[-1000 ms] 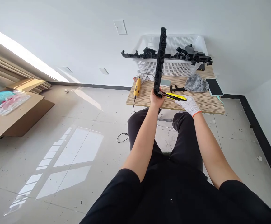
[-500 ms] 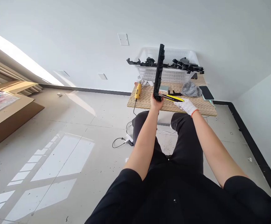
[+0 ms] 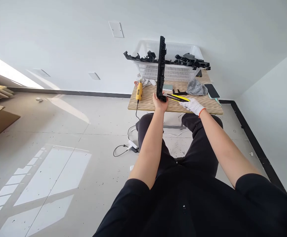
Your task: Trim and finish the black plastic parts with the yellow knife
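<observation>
Black plastic strip [image 3: 161,65] in left hand [image 3: 160,103], knife [image 3: 180,98] in right hand [image 3: 192,106]

Left fingers, bare, curled about the strip's lower end, a little right of frame centre; strip stands nearly upright, reaching toward the upper middle. Right fingers, in a white glove with orange cuff, closed around the knife's yellow-and-black handle; blade points left at the strip's foot. Contact between blade and strip: cannot tell.

Beneath the hands, right of centre: wooden table [image 3: 147,106]. On it, left of the strip, a yellow tool [image 3: 139,91] with cord; right of it, black calipers [image 3: 176,92], a grey cloth [image 3: 197,89], then a phone [image 3: 212,91]. Behind, upper middle right: white basket [image 3: 178,73], black plastic parts [image 3: 190,61] across its top. Left edge of frame: cardboard box [image 3: 0,123] on the floor.
</observation>
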### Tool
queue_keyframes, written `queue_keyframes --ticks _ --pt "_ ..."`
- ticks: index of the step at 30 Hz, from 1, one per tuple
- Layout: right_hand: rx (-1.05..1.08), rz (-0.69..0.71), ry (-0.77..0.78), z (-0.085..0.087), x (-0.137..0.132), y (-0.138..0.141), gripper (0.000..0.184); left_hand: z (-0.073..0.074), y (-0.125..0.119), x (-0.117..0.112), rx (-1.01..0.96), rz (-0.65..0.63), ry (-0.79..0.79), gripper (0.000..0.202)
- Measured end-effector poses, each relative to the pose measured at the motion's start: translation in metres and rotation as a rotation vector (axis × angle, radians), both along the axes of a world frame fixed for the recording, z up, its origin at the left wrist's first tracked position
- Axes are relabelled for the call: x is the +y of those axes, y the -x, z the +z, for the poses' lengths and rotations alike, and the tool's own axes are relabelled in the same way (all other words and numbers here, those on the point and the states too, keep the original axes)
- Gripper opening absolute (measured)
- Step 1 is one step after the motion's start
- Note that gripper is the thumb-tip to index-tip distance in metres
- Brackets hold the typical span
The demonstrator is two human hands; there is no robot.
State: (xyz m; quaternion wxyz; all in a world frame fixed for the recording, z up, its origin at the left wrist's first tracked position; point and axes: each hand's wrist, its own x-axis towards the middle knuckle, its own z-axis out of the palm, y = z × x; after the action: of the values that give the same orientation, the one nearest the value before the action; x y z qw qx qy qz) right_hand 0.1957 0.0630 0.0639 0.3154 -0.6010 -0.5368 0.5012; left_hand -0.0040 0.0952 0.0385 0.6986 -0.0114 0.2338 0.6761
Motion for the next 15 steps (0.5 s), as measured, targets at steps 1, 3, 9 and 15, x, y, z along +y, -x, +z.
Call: queue_keyframes --ticks 1,3,9,15 --pt "0.0 -0.001 0.005 0.0002 0.0 0.0 0.036 0.0 0.0001 -0.0001 0.005 -0.001 -0.003 0.049" --pt "0.0 -0.001 0.016 0.0006 -0.0004 -0.0003 0.034 -0.0002 -0.0001 0.0001 0.011 -0.004 -0.008 0.048" --pt "0.039 -0.007 0.028 0.0033 -0.0028 0.0 0.029 -0.0007 -0.0028 0.0046 0.039 -0.017 0.005 0.039" --pt "0.059 -0.045 0.046 0.0091 -0.0028 -0.0027 0.021 0.0028 0.0033 0.0061 0.128 -0.201 -0.018 0.042"
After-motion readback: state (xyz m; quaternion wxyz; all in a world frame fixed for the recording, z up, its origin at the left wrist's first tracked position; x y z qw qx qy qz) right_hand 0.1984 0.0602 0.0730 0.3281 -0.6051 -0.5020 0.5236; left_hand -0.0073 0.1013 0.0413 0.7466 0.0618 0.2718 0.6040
